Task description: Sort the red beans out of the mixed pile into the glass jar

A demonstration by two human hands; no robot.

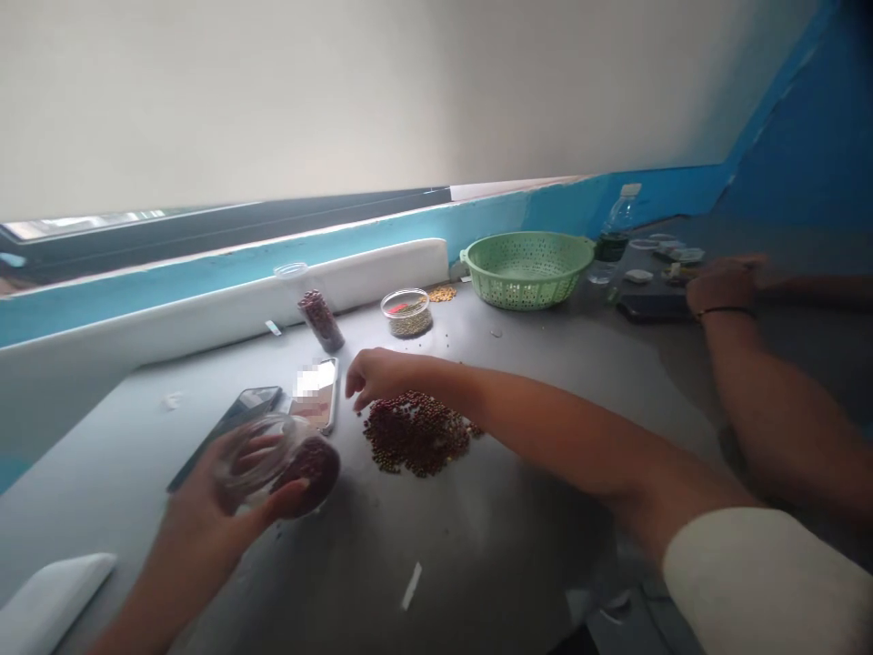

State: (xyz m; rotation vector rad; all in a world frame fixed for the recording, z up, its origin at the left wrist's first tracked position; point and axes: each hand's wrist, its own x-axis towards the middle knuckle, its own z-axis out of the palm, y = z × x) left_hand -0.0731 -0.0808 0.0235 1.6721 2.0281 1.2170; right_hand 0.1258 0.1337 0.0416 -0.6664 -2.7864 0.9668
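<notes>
My left hand is wrapped round a clear round jar tilted on its side, with dark red beans inside. My right hand hangs over the upper left edge of a pile of mixed red and green beans, fingers bent downward; whether anything is between the fingertips is too small to tell. A tall clear jar of red beans stands behind two phones, one dark and one light-framed. A round clear tub of green beans stands behind the pile.
Yellow beans lie beside the tub. A green basket and a water bottle stand at the back. Another person's arms rest at the right, near a dark phone and small lids. A paper strip lies in front.
</notes>
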